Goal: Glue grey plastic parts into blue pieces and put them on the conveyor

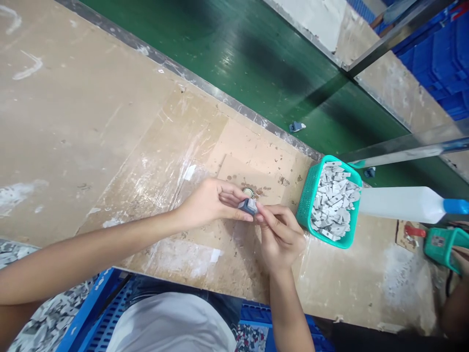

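Over the worn brown worktable, my left hand [216, 200] pinches a small dark grey-blue piece [247, 207] with a light grey part on it. From the right, my right hand [280, 234] touches the same piece, its thumb and index finger closed at the light grey end. A small round metal cap-like object [249, 192] lies just beyond the fingertips on a brown board [234, 168]. To the right of my hands stands a teal basket [305, 205] filled with light grey pieces [333, 200].
Past the table's far edge runs a green belt [227, 54] with a small grey-blue piece [296, 126] on it. A white bottle [403, 204] lies right of the basket. Another person's hand [460, 259] holds a teal basket [436, 247]. Blue crates [436, 58] are stacked at upper right.
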`<state>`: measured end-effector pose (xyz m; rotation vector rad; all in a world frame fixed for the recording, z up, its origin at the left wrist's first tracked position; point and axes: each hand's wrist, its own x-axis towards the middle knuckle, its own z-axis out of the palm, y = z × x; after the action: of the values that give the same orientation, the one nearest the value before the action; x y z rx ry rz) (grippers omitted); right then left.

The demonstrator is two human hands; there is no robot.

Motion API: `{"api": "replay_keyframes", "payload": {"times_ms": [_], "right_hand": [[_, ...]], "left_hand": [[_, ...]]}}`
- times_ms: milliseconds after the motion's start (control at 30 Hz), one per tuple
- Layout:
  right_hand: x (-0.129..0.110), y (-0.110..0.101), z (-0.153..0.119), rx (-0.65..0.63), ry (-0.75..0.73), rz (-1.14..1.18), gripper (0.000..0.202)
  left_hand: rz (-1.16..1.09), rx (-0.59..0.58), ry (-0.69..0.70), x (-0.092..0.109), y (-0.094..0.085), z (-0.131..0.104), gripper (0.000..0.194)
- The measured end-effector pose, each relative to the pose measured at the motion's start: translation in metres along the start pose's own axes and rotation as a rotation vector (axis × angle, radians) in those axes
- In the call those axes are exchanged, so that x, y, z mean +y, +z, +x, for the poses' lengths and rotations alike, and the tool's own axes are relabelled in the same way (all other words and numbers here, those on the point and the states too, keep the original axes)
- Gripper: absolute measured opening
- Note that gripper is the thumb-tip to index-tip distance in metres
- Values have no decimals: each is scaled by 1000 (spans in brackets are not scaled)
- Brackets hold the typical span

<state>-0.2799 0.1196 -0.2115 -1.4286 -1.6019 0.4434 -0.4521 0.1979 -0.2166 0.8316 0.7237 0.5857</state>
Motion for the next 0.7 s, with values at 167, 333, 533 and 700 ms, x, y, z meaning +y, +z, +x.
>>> {"api": "replay_keyframes", "payload": {"times_ms": [167, 333, 533, 700], "right_hand": [[-5, -2, 0, -77, -26, 52, 49], [-13, -21, 22, -336, -34, 137, 50], [-32, -29, 70, -441, 58, 191, 17], [-34, -17, 82, -456, 170, 317, 13]], "left_hand": [[6, -6, 1, 6, 0, -1, 35], [-66, -77, -139, 11, -6, 0, 33], [-460, -222, -328, 14, -1, -6, 25], [-541, -53, -363, 18, 2, -8, 11]]}}
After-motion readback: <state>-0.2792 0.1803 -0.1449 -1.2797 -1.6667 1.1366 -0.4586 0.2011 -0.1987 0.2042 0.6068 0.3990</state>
